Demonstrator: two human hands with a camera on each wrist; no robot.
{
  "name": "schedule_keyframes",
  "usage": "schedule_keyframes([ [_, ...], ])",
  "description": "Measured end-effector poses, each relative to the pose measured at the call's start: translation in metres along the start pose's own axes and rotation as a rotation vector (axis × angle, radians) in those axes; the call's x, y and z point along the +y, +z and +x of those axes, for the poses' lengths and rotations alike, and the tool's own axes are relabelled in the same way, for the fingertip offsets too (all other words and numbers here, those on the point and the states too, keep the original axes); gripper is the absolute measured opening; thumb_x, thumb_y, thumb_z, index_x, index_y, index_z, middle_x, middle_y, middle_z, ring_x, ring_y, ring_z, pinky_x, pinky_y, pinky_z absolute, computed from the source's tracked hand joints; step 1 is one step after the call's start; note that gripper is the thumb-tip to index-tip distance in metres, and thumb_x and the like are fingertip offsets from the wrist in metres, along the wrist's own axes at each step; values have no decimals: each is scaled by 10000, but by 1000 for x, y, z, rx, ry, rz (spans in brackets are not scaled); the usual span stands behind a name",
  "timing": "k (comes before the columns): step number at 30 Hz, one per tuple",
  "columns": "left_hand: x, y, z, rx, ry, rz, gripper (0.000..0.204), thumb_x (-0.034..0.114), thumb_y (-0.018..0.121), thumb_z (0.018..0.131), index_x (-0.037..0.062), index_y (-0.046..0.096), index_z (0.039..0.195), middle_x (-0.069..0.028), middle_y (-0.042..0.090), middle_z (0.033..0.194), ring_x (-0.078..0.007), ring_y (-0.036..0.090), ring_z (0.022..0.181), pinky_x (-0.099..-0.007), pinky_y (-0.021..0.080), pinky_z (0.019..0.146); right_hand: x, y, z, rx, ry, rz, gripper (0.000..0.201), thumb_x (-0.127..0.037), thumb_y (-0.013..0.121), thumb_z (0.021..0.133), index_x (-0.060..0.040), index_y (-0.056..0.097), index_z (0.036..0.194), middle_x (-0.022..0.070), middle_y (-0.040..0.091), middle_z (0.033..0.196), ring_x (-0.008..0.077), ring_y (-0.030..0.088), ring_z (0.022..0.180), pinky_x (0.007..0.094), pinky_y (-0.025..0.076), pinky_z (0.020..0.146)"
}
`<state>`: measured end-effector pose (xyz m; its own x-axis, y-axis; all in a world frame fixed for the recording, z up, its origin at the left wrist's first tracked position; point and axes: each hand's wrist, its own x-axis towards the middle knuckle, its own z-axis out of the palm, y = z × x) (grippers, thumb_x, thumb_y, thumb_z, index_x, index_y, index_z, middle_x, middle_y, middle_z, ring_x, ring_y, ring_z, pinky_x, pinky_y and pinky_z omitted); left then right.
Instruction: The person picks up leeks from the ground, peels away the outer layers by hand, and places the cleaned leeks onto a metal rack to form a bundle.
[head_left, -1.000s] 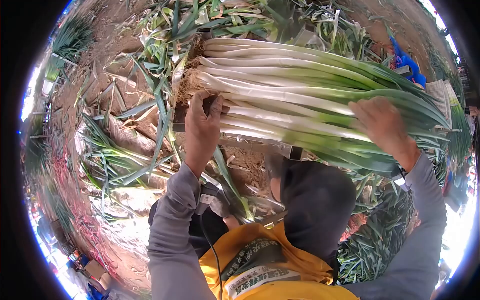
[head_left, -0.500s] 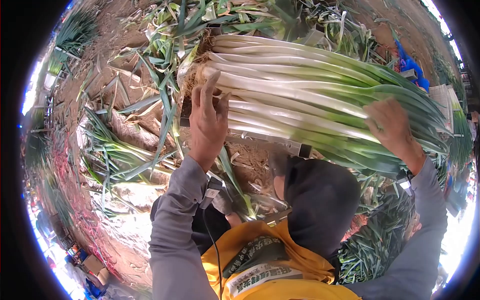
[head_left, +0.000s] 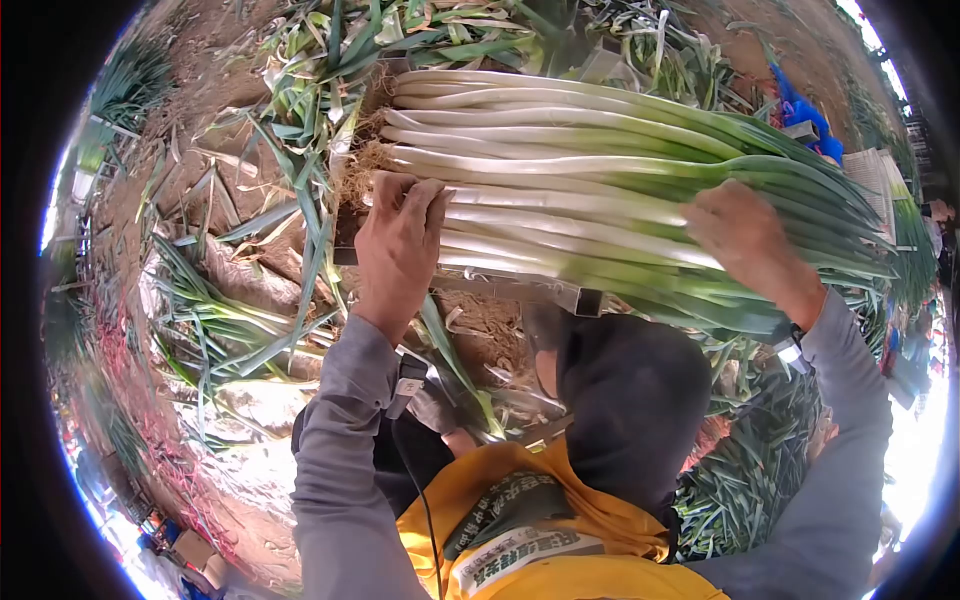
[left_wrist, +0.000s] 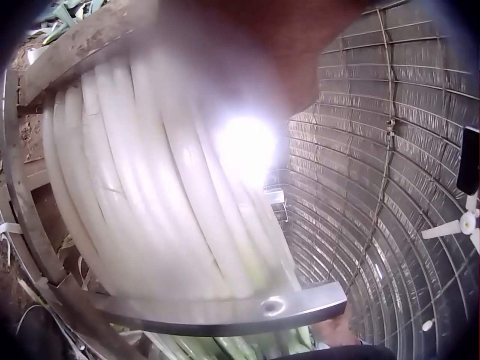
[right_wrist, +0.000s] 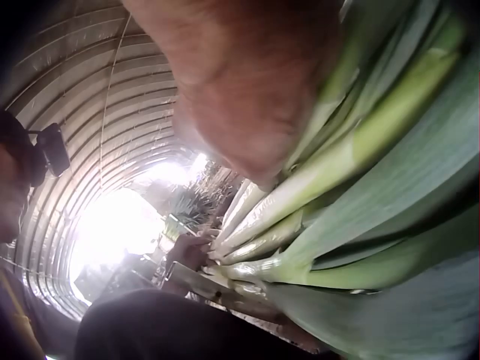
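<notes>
A broad layer of long green onions (head_left: 560, 165) lies side by side across a low metal frame (head_left: 510, 285), white stalks and roots to the left, green leaves to the right. At the root end, my left hand (head_left: 400, 245) pinches a green onion with bent fingers. My right hand (head_left: 750, 240) grips a green onion where white turns to green, its fingers curled down and their tips hidden. White stalks (left_wrist: 135, 180) run past a metal crossbar (left_wrist: 225, 309) in the left wrist view. In the right wrist view the right hand (right_wrist: 240, 105) is close over green leaves (right_wrist: 375, 202).
Stripped leaves (head_left: 300, 110) litter the soil behind and left of the frame. More green onions (head_left: 220, 310) lie at the left, and a dark green heap (head_left: 750, 480) is by the right knee. A blue item (head_left: 805, 115) lies beyond the leaf ends.
My left hand's fingers stretched up toward the roots half a second ago and have now bent down onto a stalk. The right hand stays over the green part.
</notes>
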<state>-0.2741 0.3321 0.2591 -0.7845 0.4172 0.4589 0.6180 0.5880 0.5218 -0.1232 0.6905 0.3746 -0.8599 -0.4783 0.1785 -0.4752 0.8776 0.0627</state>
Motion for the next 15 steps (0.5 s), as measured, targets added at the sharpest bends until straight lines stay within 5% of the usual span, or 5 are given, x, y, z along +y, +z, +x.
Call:
schedule_keyframes([
  [3, 0, 5, 3, 43, 127, 45, 149, 136, 752, 911, 112, 689, 1044, -62, 588, 980, -270, 657, 802, -378, 541, 626, -2, -5, 6, -162, 16, 80, 297, -85, 770, 810, -47, 696, 1096, 79, 631, 995, 273, 605, 916, 383, 535, 791],
  [5, 3, 5, 7, 49, 107, 60, 149, 139, 738, 915, 124, 699, 1058, -60, 594, 988, -278, 655, 829, -386, 538, 677, 2, -13, 14, -280, 15, 91, 268, -88, 757, 826, -37, 705, 1083, 81, 648, 1005, 275, 631, 941, 385, 545, 777],
  [11, -6, 11, 13, 30, 138, 68, 171, 140, 717, 922, 131, 705, 1092, -63, 606, 977, -291, 651, 869, -400, 530, 722, 11, -6, 47, 7, 29, -113, 203, -93, 727, 846, -73, 718, 1048, 84, 665, 991, 284, 662, 943, 399, 560, 768],
  [15, -6, 10, 11, -17, 73, 27, 203, 124, 694, 933, 118, 687, 1137, -82, 604, 983, -300, 643, 863, -408, 530, 726, 26, 12, 43, -112, 24, -15, 170, -95, 713, 855, -72, 712, 1023, 94, 658, 954, 287, 660, 915, 404, 552, 757],
])
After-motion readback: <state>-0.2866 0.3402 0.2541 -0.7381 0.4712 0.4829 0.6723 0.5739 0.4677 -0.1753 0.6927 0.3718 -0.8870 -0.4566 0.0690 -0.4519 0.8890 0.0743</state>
